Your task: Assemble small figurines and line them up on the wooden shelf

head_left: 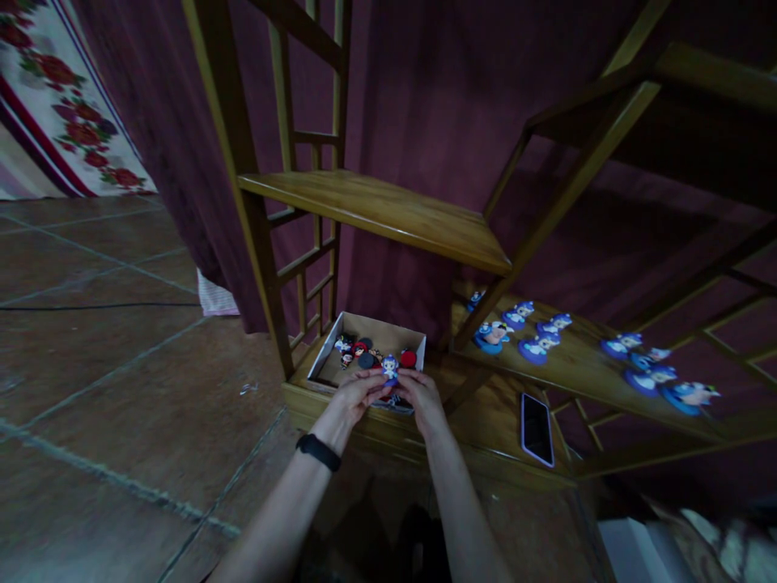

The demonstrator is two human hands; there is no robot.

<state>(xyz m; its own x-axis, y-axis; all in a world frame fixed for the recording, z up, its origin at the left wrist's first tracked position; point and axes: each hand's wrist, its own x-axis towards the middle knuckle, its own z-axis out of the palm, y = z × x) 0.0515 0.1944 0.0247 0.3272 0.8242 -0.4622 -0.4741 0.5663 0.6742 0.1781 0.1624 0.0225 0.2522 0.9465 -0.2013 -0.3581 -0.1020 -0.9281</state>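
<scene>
A small purple-and-white figurine on a round purple base is held upright between my two hands. My left hand grips it from the left, fingers closed at its base. From the right, my right hand pinches the same figurine. Just behind and below the hands sits an open cardboard box with several small figurines in it, some red and black. A red round piece lies at the box's right side. My hands hide the front part of the box.
Several purple and blue figurines stand on the wooden shelf at right. A phone lies on the lower board. A wooden shelf board juts out above the box, beside an upright post.
</scene>
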